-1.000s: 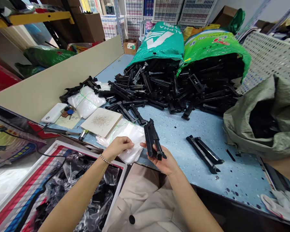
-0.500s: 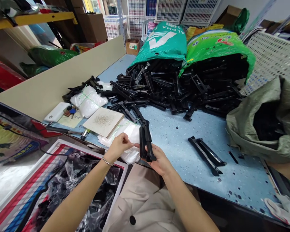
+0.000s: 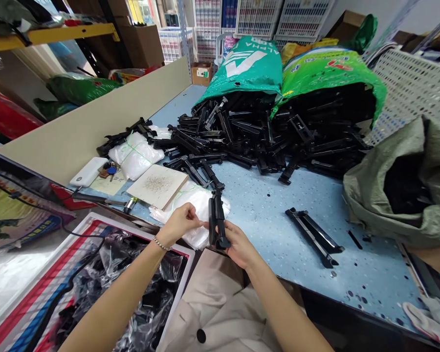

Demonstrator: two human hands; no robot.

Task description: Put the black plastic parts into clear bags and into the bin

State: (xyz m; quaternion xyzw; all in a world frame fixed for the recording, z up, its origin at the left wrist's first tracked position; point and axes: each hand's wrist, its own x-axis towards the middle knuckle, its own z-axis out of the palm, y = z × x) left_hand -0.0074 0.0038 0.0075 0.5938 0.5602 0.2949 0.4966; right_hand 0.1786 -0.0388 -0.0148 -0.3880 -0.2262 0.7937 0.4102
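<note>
My right hand (image 3: 239, 244) grips a long black two-armed plastic part (image 3: 216, 220), held nearly upright over the table's front edge. Its upper end overlaps the loose black pieces behind it. My left hand (image 3: 180, 224) is closed, thumb and forefinger pinched close to the right hand's fingertip; what lies in the pinch, if anything, is too small to make out. Under and behind both hands sits a stack of clear plastic bags (image 3: 201, 200). A similar black part (image 3: 311, 237) lies alone on the blue tabletop (image 3: 256, 205) to the right.
A heap of black parts (image 3: 238, 132) spills from a teal sack (image 3: 245, 63) and a green sack (image 3: 330, 68). On the left are a speckled board (image 3: 157, 185), a tied bag bundle (image 3: 135, 154) and a hammer (image 3: 99, 199). A bag-lined crate (image 3: 132, 278) stands lower left.
The black part in my right hand has shifted slightly left and tilted a little differently. My left hand stays pinched in nearly the same place.
</note>
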